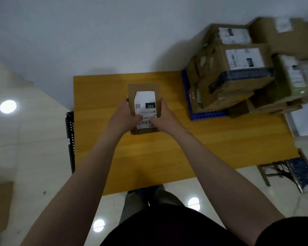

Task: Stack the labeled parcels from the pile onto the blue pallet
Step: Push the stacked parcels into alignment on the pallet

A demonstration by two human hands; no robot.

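A small brown cardboard parcel [144, 90] with a white label reading "032" lies over the middle of the wooden table [203, 139]. My left hand [124, 116] grips its left edge and my right hand [164, 118] grips its right edge, thumbs on the label's near end. At the table's far right, the blue pallet [201, 115] carries several stacked brown parcels [238, 77] with white labels; only the pallet's left and near rims show.
More labeled boxes [292, 32] are piled behind and right of the pallet, blurred. A black perforated crate [70, 139] stands against the table's left edge. A brown box [0, 206] sits on the floor at lower left. A wooden stool with blue items [292, 171] stands right.
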